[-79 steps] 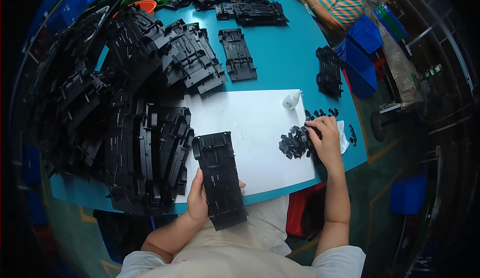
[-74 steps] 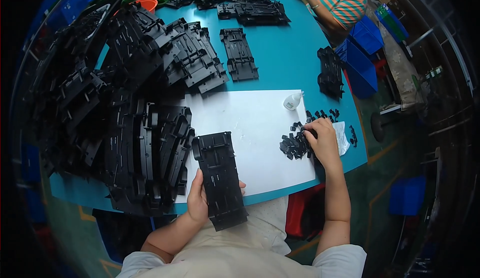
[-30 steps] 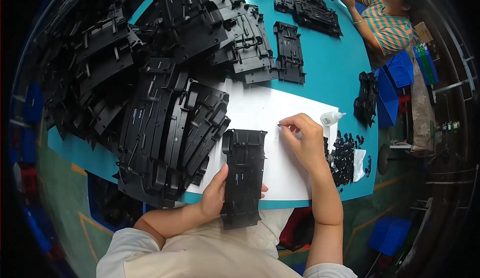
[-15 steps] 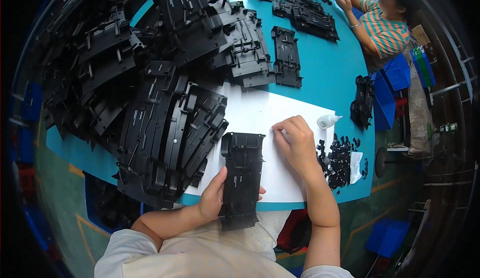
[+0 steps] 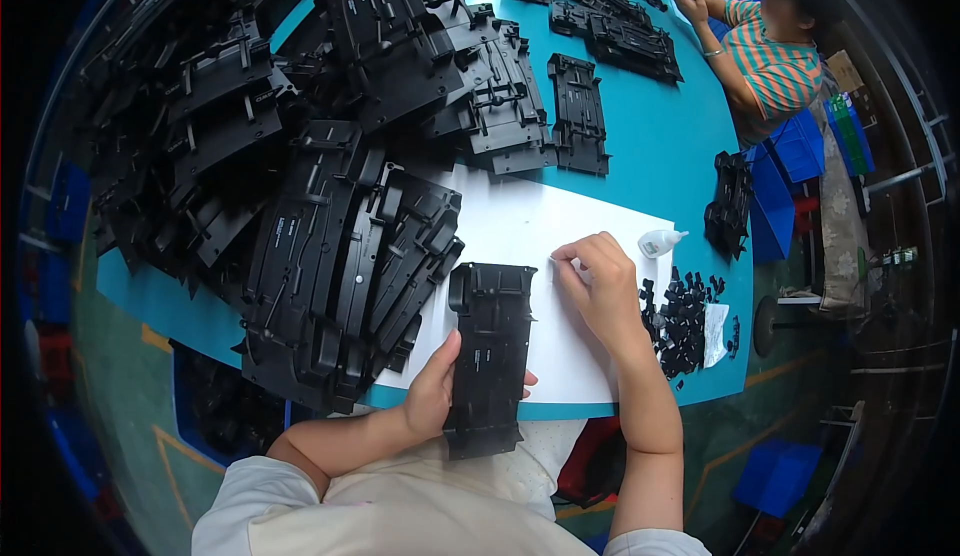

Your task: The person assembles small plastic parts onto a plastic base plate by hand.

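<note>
A long black plastic panel [image 5: 490, 356] with moulded ribs and raised edges is gripped in my left hand [image 5: 432, 388], upright in front of my body over the near table edge. The thumb lies along its left side and fingertips show at its right side. To the right, my right hand [image 5: 605, 281] hovers over a white sheet [image 5: 510, 211], thumb and forefinger pinched together. Whatever sits in that pinch is too small to make out. Beside this hand are a white squeeze bottle [image 5: 657, 244] with a pointed nozzle and a heap of small black parts [image 5: 682, 326].
Tall stacks of similar black panels [image 5: 310, 246] crowd the left of the teal table [image 5: 650, 146]. More panels [image 5: 620, 41] lie at the far side. A crumpled clear bag [image 5: 715, 334] touches the small parts. A co-worker [image 5: 770, 51] in a striped shirt stands at the far right.
The view has shifted slightly, carrying everything a little to the right. Both hands keep the same pose, the left still on the panel.
</note>
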Motion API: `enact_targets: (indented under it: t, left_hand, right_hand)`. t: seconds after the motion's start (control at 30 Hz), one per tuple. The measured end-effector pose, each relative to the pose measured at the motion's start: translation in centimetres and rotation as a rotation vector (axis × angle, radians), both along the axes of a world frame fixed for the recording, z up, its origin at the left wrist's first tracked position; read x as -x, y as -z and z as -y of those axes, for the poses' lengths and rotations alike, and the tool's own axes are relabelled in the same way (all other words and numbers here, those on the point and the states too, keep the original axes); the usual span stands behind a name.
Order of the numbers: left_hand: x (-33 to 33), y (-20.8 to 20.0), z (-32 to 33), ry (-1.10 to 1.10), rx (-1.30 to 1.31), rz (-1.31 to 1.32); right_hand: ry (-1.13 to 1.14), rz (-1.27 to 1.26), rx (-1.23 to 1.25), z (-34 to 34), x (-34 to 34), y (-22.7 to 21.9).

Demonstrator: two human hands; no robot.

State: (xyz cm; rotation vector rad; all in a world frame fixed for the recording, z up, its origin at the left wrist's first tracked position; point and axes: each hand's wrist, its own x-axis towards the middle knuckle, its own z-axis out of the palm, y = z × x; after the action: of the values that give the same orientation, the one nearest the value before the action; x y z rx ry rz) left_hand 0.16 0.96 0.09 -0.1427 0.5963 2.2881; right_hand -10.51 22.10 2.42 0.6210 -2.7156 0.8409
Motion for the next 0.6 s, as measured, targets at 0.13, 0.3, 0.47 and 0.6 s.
enact_targets:
  t: [0.13,0.3,0.47,0.6]
  left_hand:
    - [0.0,0.0,0.0,-0.002,-0.005,-0.015]
    - [0.1,-0.2,-0.1,-0.006,0.007,-0.018]
    - [0.2,-0.5,0.0,-0.010,0.025,-0.024]
    - [0.0,-0.4,0.0,-0.017,0.013,-0.030]
  right_hand:
    - [-0.006,0.006,-0.013,0.2,-0.1,-0.2]
    - [0.008,0.012,-0.008,-0.1,0.0,-0.4]
    - [0.187,0.542,0.759,-0.2,-0.1,-1.7]
    - [0.088,0.778,1.133,-1.0,-0.1,-1.7]
